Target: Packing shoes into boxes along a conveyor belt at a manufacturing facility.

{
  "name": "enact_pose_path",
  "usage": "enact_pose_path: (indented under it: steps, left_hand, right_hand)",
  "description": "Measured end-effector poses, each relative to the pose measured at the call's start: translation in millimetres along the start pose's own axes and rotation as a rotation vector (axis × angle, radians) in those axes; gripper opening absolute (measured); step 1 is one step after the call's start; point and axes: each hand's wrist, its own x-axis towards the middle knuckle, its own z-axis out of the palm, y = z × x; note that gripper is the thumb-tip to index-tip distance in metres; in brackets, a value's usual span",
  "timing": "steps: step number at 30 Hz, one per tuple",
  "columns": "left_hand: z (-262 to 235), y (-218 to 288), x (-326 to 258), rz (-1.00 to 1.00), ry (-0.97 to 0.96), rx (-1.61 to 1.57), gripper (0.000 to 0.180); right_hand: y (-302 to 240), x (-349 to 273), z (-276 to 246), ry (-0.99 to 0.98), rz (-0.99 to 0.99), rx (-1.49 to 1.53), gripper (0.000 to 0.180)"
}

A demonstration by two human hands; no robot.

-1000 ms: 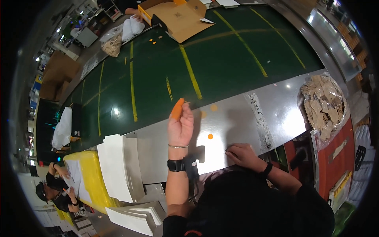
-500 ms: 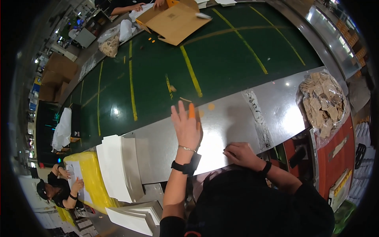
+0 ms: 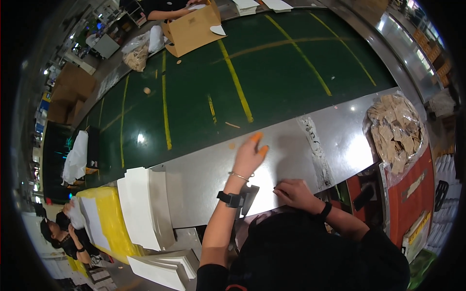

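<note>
Head view shows the left hand [image 3: 249, 156] spread flat on the steel worktop [image 3: 204, 179], orange caps on two fingertips [image 3: 257, 137]. Nearer the body, the right hand [image 3: 294, 192] presses down, fingers curled. White card stacks [image 3: 143, 206] lie left, a bag of brown cardboard pieces [image 3: 395, 128] right.

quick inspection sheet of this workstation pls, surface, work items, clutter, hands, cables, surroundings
surface: grey metal bench beside a green conveyor belt with yellow lines
job's things: stack of white sheets at the bench's left; clear bag of brown card pieces at its right
clutter: small scraps on the belt
grippers: left hand, orange fingertip covers, flat on the bench, no grip; right hand rests on the near edge, whether it holds anything cannot be told
cables: nothing seen
surroundings: yellow bin; cardboard box across the belt, another person's hands at it
</note>
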Motion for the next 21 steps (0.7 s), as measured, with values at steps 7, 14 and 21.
enact_pose_path:
  steps: [7, 14, 21]
  left_hand:
    - [14.4, 2.3, 14.2, 0.236, 0.258, 0.093, 0.071]
    - [-26.9, -19.7, -18.8, -0.321, -0.068, -0.749, 0.047]
    - [-53.6, -33.6, -56.6, 0.128, 0.260, 0.444, 0.061]
  right_hand:
    - [-4.6, 3.1, 0.8, -0.010, 0.007, -0.022, 0.020]
    - [-7.6, 6.0, -3.6, -0.050, 0.009, -0.004, 0.019]
    - [-8.5, 1.7, -2.3, -0.030, 0.027, -0.035, 0.016]
